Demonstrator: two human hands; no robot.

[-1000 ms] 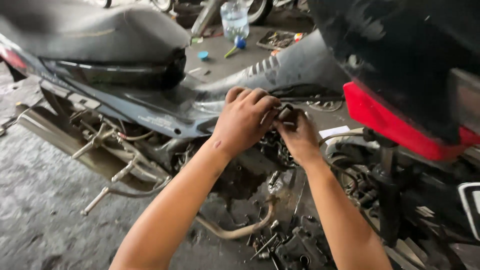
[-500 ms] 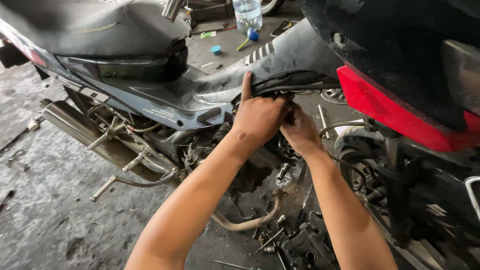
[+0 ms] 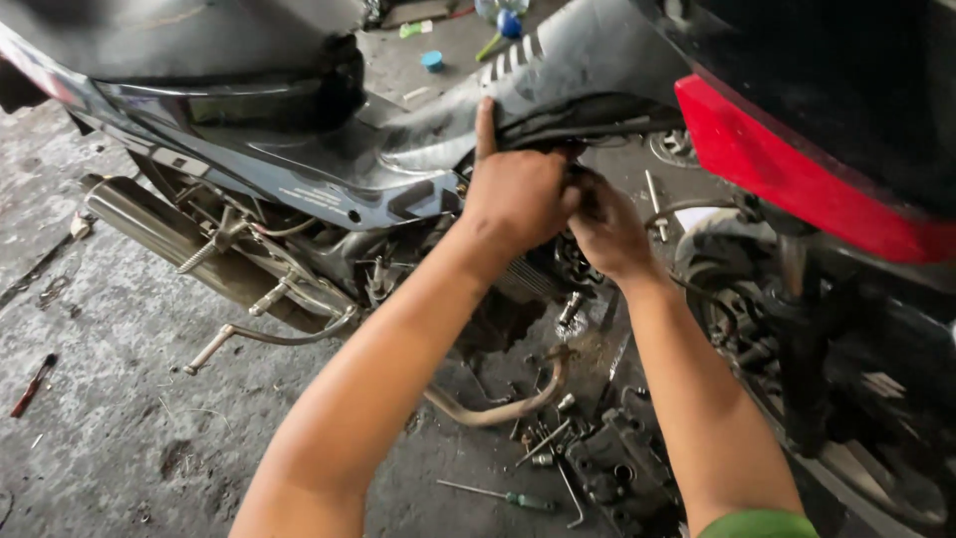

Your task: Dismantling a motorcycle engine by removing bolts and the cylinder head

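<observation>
- A small label (image 3: pixel 311 196) sits on the dark side panel of the motorbike, left of the hands: a few short lines of pale lettering slanting along the glossy panel, too small to read.
- A clear plastic bottle (image 3: pixel 495 8) stands on the floor at the top edge, cut off by the frame; a blue cap (image 3: pixel 431 61) lies on the concrete near it.
- No signs or screens show.

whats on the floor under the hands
A bent pipe, loose bolts, a screwdriver and a dark engine part lie there. The arms cover the rest.
</observation>
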